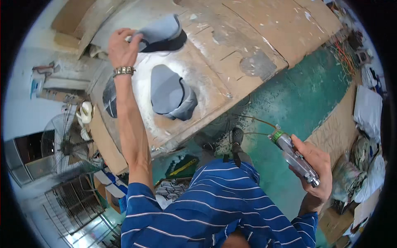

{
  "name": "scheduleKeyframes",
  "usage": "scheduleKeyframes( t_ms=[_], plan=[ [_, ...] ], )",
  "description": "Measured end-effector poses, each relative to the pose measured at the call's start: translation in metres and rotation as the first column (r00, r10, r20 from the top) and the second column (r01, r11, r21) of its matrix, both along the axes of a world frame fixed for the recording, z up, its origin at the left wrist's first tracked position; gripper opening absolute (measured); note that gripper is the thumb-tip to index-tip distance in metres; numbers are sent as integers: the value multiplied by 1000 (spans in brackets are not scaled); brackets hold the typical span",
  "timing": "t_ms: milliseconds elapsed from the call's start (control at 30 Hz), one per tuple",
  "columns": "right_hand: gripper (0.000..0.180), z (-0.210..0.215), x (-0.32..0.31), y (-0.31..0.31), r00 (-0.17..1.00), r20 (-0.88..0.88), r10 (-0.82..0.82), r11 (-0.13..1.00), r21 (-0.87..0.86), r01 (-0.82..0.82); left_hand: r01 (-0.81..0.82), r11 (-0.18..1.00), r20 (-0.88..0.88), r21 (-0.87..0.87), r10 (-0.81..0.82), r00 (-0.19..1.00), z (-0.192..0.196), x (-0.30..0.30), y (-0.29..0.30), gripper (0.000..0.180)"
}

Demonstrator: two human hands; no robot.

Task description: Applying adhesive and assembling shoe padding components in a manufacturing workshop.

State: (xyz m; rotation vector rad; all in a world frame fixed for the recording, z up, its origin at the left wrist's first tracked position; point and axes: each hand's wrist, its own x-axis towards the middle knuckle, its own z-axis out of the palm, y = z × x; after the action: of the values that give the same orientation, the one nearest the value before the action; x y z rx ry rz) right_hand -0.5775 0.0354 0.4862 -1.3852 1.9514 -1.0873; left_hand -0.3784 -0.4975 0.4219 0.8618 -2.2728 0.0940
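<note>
My left hand (123, 46) reaches far out over a paint-stained wooden worktable (231, 45) and grips the edge of a grey fabric piece with a black underside (163, 33). A second grey fabric piece (169, 94) lies flat on a white-dusted patch of the table, below the first one. My right hand (315, 167) is held out to the side over the green floor and is closed around a silver metal spray gun (294, 157) with a green ring at its tip. Thin hoses run from the gun toward the table.
A standing fan (64, 146) is at the left near a metal grille (78, 206). Cardboard sheets (337, 124), white bags (368, 109) and tangled wires (345, 56) crowd the right side. The green floor (297, 95) lies beside the table.
</note>
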Motion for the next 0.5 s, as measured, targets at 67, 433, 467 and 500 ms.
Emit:
scheduleKeyframes(
  t_ms=[67,433,467,500],
  plan=[
    [66,-6,-3,11,999,36,-28,999,24,28,44,999,-86,2,-44,995,-6,-30,-1,25],
    [74,-7,-4,29,996,66,-60,997,47,57,42,676,77,735,-145,986,-280,-138,135,78],
    [70,-5,-6,29,987,153,-52,999,4,52,102,647,19,755,-176,984,-293,-120,166,72],
    [71,-4,-7,27,994,101,-41,999,-5,42,243,746,-49,620,-273,961,-303,-101,197,68]
  ],
)
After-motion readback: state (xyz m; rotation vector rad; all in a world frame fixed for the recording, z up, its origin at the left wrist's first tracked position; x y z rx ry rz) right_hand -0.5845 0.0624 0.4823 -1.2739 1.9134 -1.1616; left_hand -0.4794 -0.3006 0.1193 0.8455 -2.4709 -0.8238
